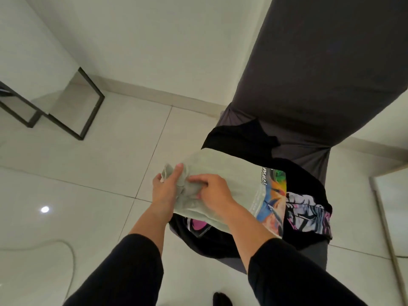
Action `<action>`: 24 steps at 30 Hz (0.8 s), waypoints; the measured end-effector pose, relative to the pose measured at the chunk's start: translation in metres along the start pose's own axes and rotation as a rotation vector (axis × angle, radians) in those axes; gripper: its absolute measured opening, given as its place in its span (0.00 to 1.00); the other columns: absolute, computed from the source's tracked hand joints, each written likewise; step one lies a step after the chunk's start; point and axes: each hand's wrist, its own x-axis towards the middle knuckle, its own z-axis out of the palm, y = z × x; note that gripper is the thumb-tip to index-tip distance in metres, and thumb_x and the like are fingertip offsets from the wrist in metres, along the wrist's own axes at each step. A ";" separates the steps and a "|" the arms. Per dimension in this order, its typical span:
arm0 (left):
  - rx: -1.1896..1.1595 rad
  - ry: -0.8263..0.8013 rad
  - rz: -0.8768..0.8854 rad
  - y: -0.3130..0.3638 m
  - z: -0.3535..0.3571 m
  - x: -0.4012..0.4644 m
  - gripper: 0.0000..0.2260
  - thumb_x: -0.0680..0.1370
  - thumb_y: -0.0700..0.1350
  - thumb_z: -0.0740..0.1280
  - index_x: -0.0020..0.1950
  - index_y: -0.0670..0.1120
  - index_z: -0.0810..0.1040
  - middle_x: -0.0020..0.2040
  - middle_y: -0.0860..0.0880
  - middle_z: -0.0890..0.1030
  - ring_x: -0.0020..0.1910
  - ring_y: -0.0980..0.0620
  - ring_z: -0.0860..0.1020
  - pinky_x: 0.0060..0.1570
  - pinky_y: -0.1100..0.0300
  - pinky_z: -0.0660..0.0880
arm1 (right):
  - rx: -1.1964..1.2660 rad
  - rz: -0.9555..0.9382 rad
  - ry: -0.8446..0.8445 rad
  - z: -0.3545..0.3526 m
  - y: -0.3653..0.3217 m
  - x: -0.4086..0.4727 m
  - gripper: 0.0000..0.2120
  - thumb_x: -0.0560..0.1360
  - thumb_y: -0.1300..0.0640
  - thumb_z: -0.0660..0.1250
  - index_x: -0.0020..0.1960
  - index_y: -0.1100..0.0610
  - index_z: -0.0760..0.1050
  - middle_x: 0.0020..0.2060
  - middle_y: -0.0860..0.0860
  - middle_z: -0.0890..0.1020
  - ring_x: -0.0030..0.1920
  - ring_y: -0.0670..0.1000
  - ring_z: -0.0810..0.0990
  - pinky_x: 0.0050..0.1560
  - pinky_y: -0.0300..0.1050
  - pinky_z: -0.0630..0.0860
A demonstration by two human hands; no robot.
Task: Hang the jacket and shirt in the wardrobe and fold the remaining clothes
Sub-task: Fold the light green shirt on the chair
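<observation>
Nearest, two black sleeves (123,272) reach forward from the bottom edge, and a dark foot (221,299) shows on the floor (88,173) between them. Both hands work at the left end of a pale green T-shirt (220,171), which lies across the chair (309,85) seat on top of the other clothes. The left hand (164,188) curls round a bunched corner of the T-shirt at the seat's left edge, thumb up over the fabric. The right hand (210,191) sits just beside it, touching the same bunch, its fingers bent down and pinching the cloth. The T-shirt carries a bright multicoloured print (272,195) with some lettering towards the seat's right side. Under it lie dark clothes (231,241): a black garment spills over the seat's near edge with a pink patch (197,224) showing, and a black piece with a pale purple and white print (306,215) lies at the right edge. More black fabric (240,135) rests at the back of the seat against the tall chair back, which wears a dark grey cover. Farther left, a black metal frame (72,113) stands on the glossy white tiles near the wall (154,40). At the right edge stands a pale panel (388,217), too cropped to identify.
</observation>
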 end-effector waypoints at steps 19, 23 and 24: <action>0.355 0.235 0.119 -0.009 -0.035 0.007 0.25 0.75 0.39 0.66 0.71 0.48 0.65 0.59 0.45 0.73 0.45 0.50 0.74 0.41 0.60 0.75 | -1.163 -0.249 0.065 0.015 0.022 0.020 0.26 0.79 0.42 0.37 0.77 0.40 0.46 0.78 0.51 0.45 0.78 0.53 0.43 0.74 0.61 0.37; 0.303 0.336 0.183 -0.012 -0.039 0.004 0.20 0.77 0.33 0.57 0.68 0.47 0.68 0.62 0.48 0.76 0.47 0.52 0.75 0.38 0.65 0.69 | -1.192 -0.227 0.111 0.005 0.039 0.003 0.31 0.73 0.41 0.27 0.76 0.39 0.38 0.78 0.52 0.42 0.78 0.54 0.41 0.74 0.60 0.36; 0.442 0.348 0.226 -0.014 -0.039 0.001 0.20 0.78 0.35 0.58 0.68 0.47 0.68 0.65 0.48 0.74 0.53 0.50 0.75 0.43 0.62 0.70 | -1.183 -0.205 0.118 0.003 0.042 0.000 0.31 0.72 0.41 0.26 0.76 0.39 0.37 0.78 0.52 0.42 0.78 0.54 0.40 0.74 0.60 0.36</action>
